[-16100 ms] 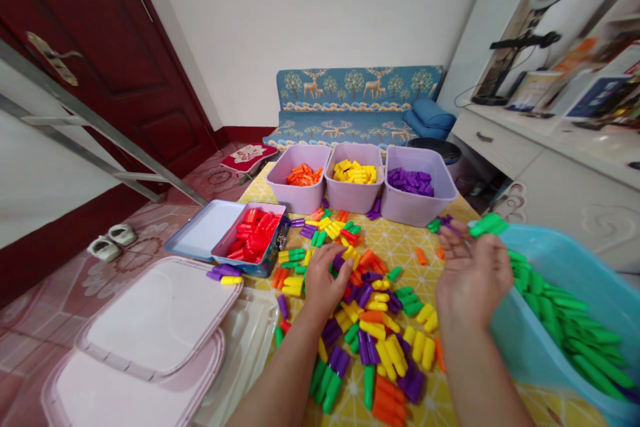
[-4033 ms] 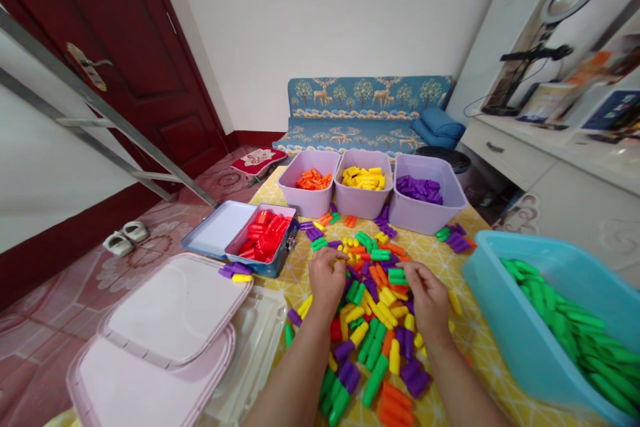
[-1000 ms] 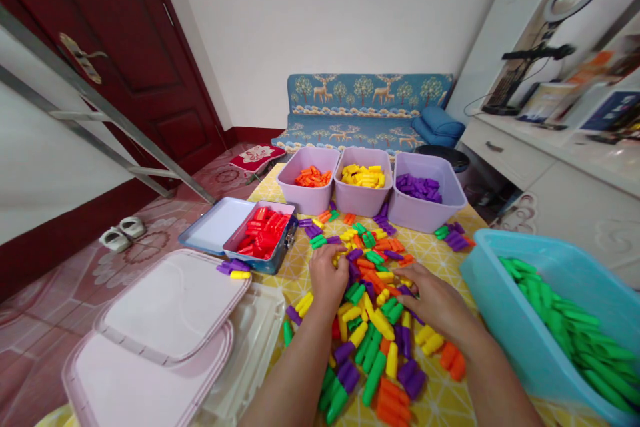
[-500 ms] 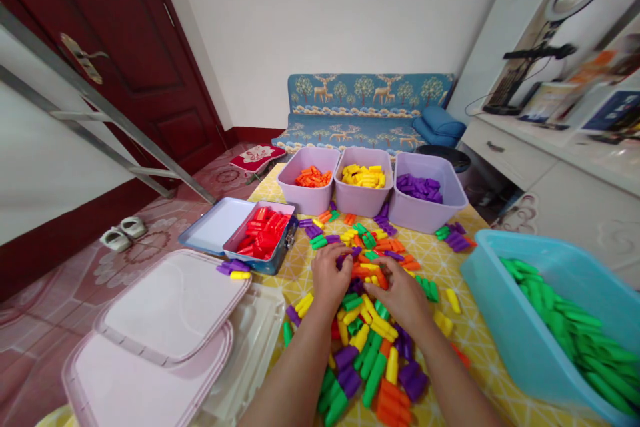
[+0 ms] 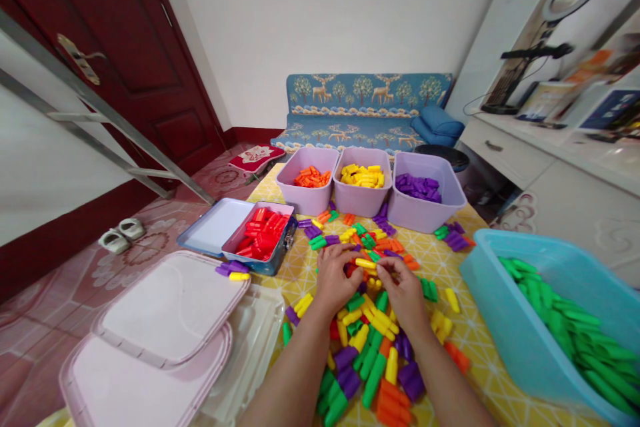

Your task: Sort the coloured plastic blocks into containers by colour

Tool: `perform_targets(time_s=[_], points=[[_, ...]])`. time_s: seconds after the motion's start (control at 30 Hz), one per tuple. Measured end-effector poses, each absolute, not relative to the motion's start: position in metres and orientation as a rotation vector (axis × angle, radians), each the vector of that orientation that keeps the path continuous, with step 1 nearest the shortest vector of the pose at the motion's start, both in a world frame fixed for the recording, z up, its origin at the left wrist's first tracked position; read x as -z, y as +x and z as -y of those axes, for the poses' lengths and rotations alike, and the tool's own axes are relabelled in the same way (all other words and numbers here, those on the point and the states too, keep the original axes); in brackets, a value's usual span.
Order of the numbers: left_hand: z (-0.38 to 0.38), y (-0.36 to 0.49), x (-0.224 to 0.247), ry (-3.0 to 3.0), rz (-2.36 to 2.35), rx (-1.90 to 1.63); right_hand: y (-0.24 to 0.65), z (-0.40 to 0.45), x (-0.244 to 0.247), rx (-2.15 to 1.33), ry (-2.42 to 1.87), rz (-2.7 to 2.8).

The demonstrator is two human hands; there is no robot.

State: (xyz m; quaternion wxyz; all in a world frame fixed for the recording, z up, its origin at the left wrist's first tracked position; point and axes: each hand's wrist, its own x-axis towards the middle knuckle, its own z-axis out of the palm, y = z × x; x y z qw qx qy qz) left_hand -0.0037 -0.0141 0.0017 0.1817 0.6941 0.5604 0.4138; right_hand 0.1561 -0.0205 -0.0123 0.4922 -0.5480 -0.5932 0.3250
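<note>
Loose plastic finger-shaped pieces (image 5: 373, 370) in yellow, green, purple, orange and red lie heaped on the table in front of me. Above the middle of the heap, a yellow plastic piece (image 5: 366, 263) is held sideways between my hands. My left hand (image 5: 336, 280) has its fingers curled, with thumb and fingertips at the piece's left end. The thumb and fingers of my right hand (image 5: 404, 290) pinch its right end. Part of the heap is hidden under both hands and forearms.
Three lilac bins hold orange (image 5: 306, 197), yellow (image 5: 361, 199) and purple pieces (image 5: 425, 214) at the back. A blue tin (image 5: 287, 240) of red pieces stands left, near stacked pale lids (image 5: 165, 307). A turquoise bin (image 5: 505, 320) of green pieces stands right.
My hands have lifted slightly and now hold a yellow piece between them above the heap. Before, the fingers were down among the pieces. The bins have not moved.
</note>
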Motion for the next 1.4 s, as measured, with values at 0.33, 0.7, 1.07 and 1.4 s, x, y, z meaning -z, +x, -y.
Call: perform_targets(time_s=[0.33, 0.7, 1.07, 1.4], points=[[0.016, -0.001, -0.002, 1.98, -1.501, -1.187, 0.155, 0.022, 0.009, -0.74, -1.304, 1.384], [0.014, 0.0, -0.002, 2.003, -1.487, -1.175, 0.154, 0.023, 0.01, -0.87, -1.26, 1.223], [0.005, -0.011, 0.015, 1.603, -1.71, -1.595, 0.155, 0.026, 0.006, -0.795, -1.261, 1.146], [0.004, -0.012, 0.014, 1.587, -1.728, -1.591, 0.177, -0.003, -0.019, -0.999, -1.288, 1.627]])
